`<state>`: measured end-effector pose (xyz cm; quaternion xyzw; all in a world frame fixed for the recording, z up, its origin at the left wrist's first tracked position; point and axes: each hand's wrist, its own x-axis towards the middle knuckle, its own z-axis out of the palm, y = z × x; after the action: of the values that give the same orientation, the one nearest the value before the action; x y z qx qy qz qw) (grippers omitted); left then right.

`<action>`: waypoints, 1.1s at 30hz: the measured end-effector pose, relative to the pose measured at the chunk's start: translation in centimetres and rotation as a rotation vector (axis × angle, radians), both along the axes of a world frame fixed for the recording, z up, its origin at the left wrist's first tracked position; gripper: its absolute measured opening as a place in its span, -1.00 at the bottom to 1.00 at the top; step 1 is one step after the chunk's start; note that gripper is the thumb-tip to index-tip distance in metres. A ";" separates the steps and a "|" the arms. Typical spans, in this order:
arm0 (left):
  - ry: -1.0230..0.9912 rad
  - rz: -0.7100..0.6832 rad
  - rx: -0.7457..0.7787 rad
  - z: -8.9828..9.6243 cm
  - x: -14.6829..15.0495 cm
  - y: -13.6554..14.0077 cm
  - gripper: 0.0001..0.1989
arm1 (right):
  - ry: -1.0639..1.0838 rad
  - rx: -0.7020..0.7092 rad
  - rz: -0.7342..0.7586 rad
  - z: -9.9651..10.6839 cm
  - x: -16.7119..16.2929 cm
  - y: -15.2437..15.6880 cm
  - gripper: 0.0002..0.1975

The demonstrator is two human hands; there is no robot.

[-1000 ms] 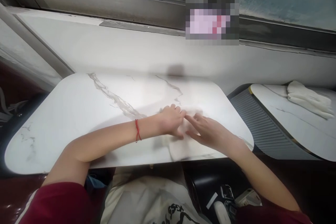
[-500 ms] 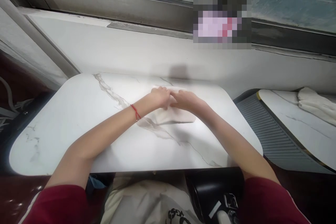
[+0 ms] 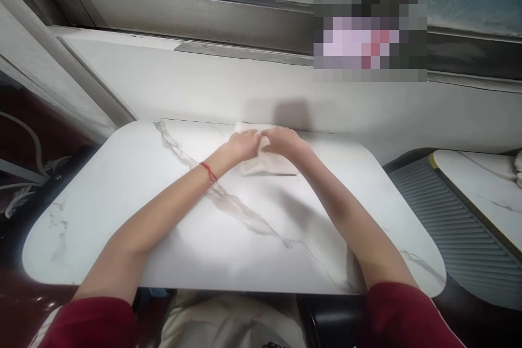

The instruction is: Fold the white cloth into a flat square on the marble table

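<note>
A folded off-white cloth [image 3: 269,166] lies flat near the back edge of the white marbled table [image 3: 171,250]. My left hand [image 3: 246,144] rests on its left part with the fingers bent over the fabric. Coming in from the other side, my right hand [image 3: 283,141] grips the cloth too, its thumb a little apart from the fingers. The fingertips of both hands meet near the cloth's middle. They hide part of the fabric, and the fingertips' exact hold is hard to make out. A red string bracelet [image 3: 209,172] circles my left wrist.
Behind the table rises a white wall [image 3: 196,84] below a metal window frame [image 3: 163,13]. A second marbled table [image 3: 481,185] with a grey ribbed side [image 3: 444,217] stands to the right. Pale cables [image 3: 30,136] show at the left. A blurred-out patch covers part of the window.
Both hands and the cloth have moved farther away across the table, toward the wall. The view has shifted slightly, so the right-hand table sits farther right.
</note>
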<state>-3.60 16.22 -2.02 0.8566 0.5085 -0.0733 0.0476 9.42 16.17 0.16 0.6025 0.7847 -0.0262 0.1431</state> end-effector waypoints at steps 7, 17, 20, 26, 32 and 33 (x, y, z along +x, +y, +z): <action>-0.090 -0.032 0.093 -1.8 -1.1 2.2 -0.58 | 0.094 0.064 -0.009 -0.8 1.1 1.6 -0.55; -0.096 -0.026 0.332 -5.6 0.3 1.9 -0.45 | 0.155 0.121 0.024 -1.7 2.2 2.5 -0.57; -0.111 -0.032 0.375 -6.0 0.3 1.9 -0.45 | 0.233 0.122 0.006 -1.6 2.7 2.8 -0.49; -0.138 -0.008 0.413 -5.9 -0.2 1.4 -0.49 | 0.184 0.127 -0.005 -1.5 2.3 2.2 -0.53; -0.105 -0.073 0.409 -4.9 -2.4 -1.3 -0.54 | 0.099 0.098 0.033 -0.9 -0.7 -0.8 -0.62; -0.103 -0.098 0.409 -4.6 -3.1 -2.1 -0.55 | 0.093 0.085 0.041 -0.7 -1.4 -1.6 -0.62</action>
<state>-6.74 14.13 -6.61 0.8748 0.4673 0.0731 -0.1049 8.03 14.62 -0.54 0.5898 0.8033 -0.0179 0.0811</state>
